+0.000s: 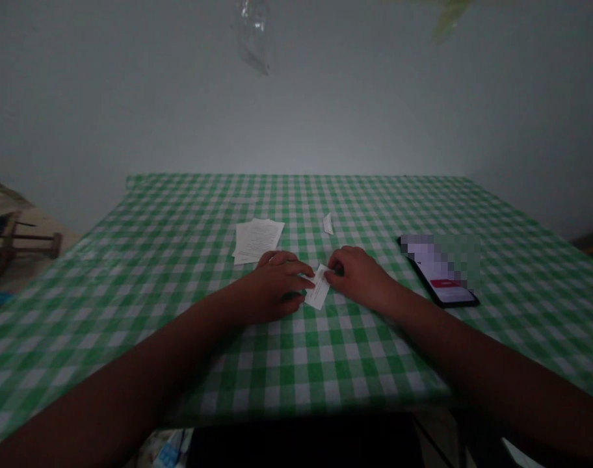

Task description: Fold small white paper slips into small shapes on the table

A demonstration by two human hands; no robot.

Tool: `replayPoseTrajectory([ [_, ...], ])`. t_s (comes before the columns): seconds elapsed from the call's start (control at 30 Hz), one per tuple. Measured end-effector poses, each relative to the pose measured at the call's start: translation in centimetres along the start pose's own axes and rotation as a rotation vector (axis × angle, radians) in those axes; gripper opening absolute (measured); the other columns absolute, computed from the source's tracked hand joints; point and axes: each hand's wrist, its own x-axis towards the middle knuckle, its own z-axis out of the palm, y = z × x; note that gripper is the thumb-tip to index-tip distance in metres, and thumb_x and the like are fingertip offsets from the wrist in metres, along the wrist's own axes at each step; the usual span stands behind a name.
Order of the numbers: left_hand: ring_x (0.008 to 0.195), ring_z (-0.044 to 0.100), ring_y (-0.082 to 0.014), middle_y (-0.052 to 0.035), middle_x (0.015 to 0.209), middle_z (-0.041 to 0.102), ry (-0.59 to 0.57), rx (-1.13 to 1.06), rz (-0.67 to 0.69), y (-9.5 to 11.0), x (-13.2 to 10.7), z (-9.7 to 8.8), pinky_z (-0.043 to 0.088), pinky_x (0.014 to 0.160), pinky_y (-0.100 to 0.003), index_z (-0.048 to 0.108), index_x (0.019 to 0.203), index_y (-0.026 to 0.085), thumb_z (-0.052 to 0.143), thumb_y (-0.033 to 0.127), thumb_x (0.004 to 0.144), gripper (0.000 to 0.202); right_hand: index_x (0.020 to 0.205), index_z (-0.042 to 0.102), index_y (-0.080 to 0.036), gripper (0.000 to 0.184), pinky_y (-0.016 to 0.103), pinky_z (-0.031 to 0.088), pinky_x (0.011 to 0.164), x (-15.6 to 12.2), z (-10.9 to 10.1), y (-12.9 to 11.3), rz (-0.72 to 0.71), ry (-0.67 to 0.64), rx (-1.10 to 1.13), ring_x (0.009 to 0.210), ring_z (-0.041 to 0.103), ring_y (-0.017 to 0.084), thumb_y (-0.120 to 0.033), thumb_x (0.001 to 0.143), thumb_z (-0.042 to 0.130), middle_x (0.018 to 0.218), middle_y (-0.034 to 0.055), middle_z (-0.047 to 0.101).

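A small white slip of printed paper (318, 290) lies slanted on the checked cloth between my two hands. My left hand (276, 285) rests on its left side, fingers stretched out and apart, the tips at the slip's left edge. On the other side, my right hand (357, 276) has thumb and forefinger pinched at the slip's upper right edge; its other fingers are curled. Beyond my left hand sits a loose stack of printed white sheets (258, 239). A small folded piece of paper (328, 224) stands farther back, past the slip.
The table wears a green and white checked tablecloth (189, 214). A phone (445, 279) with a lit, partly blurred screen lies right of my right hand. Behind the table is a pale wall (326, 104) with a clear plastic bag (252, 36). A wooden stool (21, 244) stands at far left.
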Motion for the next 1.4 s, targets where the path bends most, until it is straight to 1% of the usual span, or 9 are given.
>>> replayPoseTrajectory([
  [0.33, 0.125, 0.048, -0.0272, -0.0021, 0.133, 0.061, 0.016, 0.009, 0.003, 0.0, 0.1, -0.2, 0.034, 0.106, -0.048, 0.069, 0.113, 0.027, 0.059, 0.022, 0.088, 0.027, 0.077, 0.058, -0.020, 0.010, 0.031, 0.043, 0.070, 0.1, 0.0, -0.1, -0.023, 0.037, 0.159, 0.076, 0.059, 0.018, -0.017, 0.086, 0.054, 0.081, 0.0052, 0.065],
  [0.47, 0.123, 0.049, -0.0261, -0.0039, 0.131, 0.062, 0.119, 0.019, -0.001, 0.3, 0.1, -0.6, 0.034, 0.106, -0.047, 0.068, 0.113, 0.025, 0.057, 0.019, 0.089, 0.026, 0.083, 0.052, -0.022, 0.006, 0.033, 0.044, 0.067, 0.1, -0.3, 0.1, -0.031, 0.277, 0.196, 0.072, 0.057, 0.019, -0.019, 0.087, 0.050, 0.078, 0.0037, 0.062],
  [0.63, 0.107, 0.058, -0.0212, -0.0053, 0.113, 0.067, 0.396, 0.009, -0.009, 0.8, 0.0, -1.6, 0.041, 0.099, -0.044, 0.068, 0.105, 0.023, 0.053, 0.016, 0.091, 0.022, 0.099, 0.057, -0.018, 0.015, 0.044, 0.042, 0.089, -1.2, -1.0, -0.7, -0.385, 0.532, -0.119, 0.093, 0.054, 0.026, -0.014, 0.092, 0.044, 0.095, 0.0113, 0.065],
  [0.83, 0.095, 0.060, -0.0195, -0.0072, 0.099, 0.066, 0.592, -0.010, -0.084, 0.8, 0.0, -2.0, 0.049, 0.087, -0.039, 0.066, 0.099, 0.019, 0.051, 0.014, 0.090, 0.018, 0.099, 0.065, -0.016, 0.023, 0.045, 0.042, 0.085, -2.7, -0.5, -2.7, -0.617, 0.286, -0.301, 0.093, 0.051, 0.027, -0.016, 0.096, 0.043, 0.095, 0.0117, 0.066],
  [0.97, 0.098, 0.064, -0.0196, -0.0057, 0.100, 0.069, 0.487, -0.021, -0.119, 0.8, 0.0, -1.6, 0.046, 0.096, -0.043, 0.065, 0.102, 0.019, 0.049, 0.015, 0.090, 0.020, 0.094, 0.067, -0.016, 0.016, 0.043, 0.045, 0.084, -2.4, 0.0, -2.8, -0.700, 0.103, -0.275, 0.093, 0.050, 0.027, -0.021, 0.092, 0.052, 0.095, 0.0114, 0.063],
  [1.07, 0.100, 0.067, -0.0189, -0.0021, 0.103, 0.072, 0.384, -0.053, -0.187, 0.9, 0.0, -1.3, 0.029, 0.114, -0.057, 0.063, 0.104, 0.021, 0.048, 0.018, 0.091, 0.019, 0.096, 0.067, -0.016, 0.014, 0.041, 0.046, 0.090, -1.9, 0.4, -2.3, -0.767, 0.044, -0.140, 0.098, 0.052, 0.025, -0.021, 0.090, 0.055, 0.098, 0.0106, 0.063],
  [1.17, 0.100, 0.069, -0.0174, -0.0019, 0.107, 0.073, 0.362, -0.117, -0.176, 1.2, -0.1, -1.2, 0.019, 0.121, -0.058, 0.061, 0.107, 0.020, 0.048, 0.020, 0.091, 0.020, 0.097, 0.066, -0.017, 0.012, 0.041, 0.046, 0.095, -1.6, 0.6, -1.7, -0.791, -0.008, -0.024, 0.102, 0.054, 0.023, -0.020, 0.091, 0.056, 0.101, 0.0096, 0.064],
  [1.27, 0.100, 0.071, -0.0182, -0.0044, 0.111, 0.073, 0.378, -0.188, -0.163, 1.3, -0.3, -1.2, 0.033, 0.117, -0.052, 0.060, 0.113, 0.019, 0.049, 0.022, 0.091, 0.025, 0.098, 0.067, -0.018, 0.012, 0.041, 0.046, 0.096, -1.6, 0.5, -1.4, -0.768, -0.061, 0.011, 0.103, 0.056, 0.023, -0.018, 0.090, 0.057, 0.102, 0.0095, 0.065],
  [1.4, 0.104, 0.070, -0.0205, -0.0119, 0.129, 0.064, 0.306, -0.306, -0.168, 1.4, -0.4, -1.0, 0.056, 0.095, -0.040, 0.049, 0.133, 0.019, 0.050, 0.023, 0.091, 0.041, 0.103, 0.066, -0.018, 0.017, 0.042, 0.048, 0.096, -1.7, 0.1, -1.3, -0.669, -0.077, 0.043, 0.105, 0.058, 0.023, -0.015, 0.087, 0.059, 0.107, 0.0100, 0.066],
])
